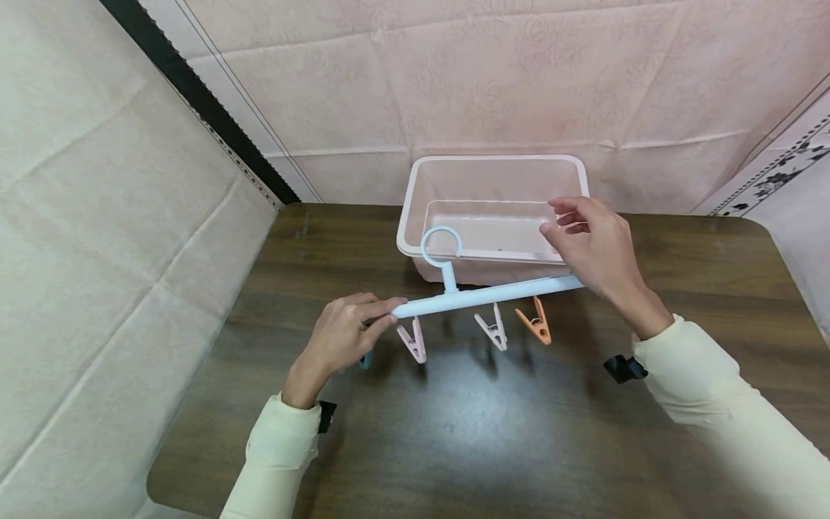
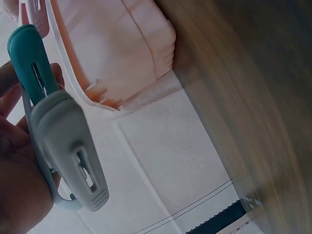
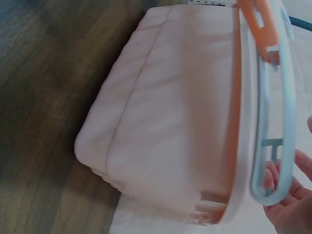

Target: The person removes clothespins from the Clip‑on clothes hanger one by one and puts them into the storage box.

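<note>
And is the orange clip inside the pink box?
No, the orange clip hangs from the blue hanger, outside the pink box.

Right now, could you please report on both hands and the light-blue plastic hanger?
Left hand pinching hanger by one end. Right hand at other end, grip unclear. Pale-pink rectangular plastic tub behind hanger.

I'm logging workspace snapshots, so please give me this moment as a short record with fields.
Left hand: holds one end of the hanger
Right hand: at the hanger's other end, contact unclear
Hanger: pale blue, round hook
Clips: pink clip, whitish clip, orange clip; teal clip and grey clip near left hand
Basin: pale pink, on brown table
</note>
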`<action>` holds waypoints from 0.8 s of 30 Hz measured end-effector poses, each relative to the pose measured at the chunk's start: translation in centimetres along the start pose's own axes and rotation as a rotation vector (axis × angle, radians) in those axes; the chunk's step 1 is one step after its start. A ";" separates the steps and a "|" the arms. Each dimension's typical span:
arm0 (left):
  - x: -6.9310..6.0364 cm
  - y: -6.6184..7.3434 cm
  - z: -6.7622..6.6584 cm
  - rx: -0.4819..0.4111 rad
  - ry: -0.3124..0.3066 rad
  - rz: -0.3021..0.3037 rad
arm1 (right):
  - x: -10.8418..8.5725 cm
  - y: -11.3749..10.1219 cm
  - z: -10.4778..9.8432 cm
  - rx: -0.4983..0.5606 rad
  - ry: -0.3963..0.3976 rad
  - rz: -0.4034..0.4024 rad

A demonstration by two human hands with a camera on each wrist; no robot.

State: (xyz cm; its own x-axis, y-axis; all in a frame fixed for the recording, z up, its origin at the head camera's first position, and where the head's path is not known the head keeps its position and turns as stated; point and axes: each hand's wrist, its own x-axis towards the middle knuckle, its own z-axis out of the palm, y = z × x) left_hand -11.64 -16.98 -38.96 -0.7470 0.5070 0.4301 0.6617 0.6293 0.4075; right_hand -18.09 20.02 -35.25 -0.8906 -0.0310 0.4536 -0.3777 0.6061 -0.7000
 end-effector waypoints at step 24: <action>0.1 -0.1 0.1 -0.012 0.004 0.004 | -2.7 -2.9 -1.5 0.001 0.104 -0.182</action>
State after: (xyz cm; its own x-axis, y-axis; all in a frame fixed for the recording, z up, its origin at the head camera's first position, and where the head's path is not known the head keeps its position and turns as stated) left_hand -11.76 -16.94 -39.05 -0.7440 0.5069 0.4353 0.6655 0.6201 0.4154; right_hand -14.23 19.53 -33.59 -0.7770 -0.0578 0.6268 -0.5301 0.5970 -0.6021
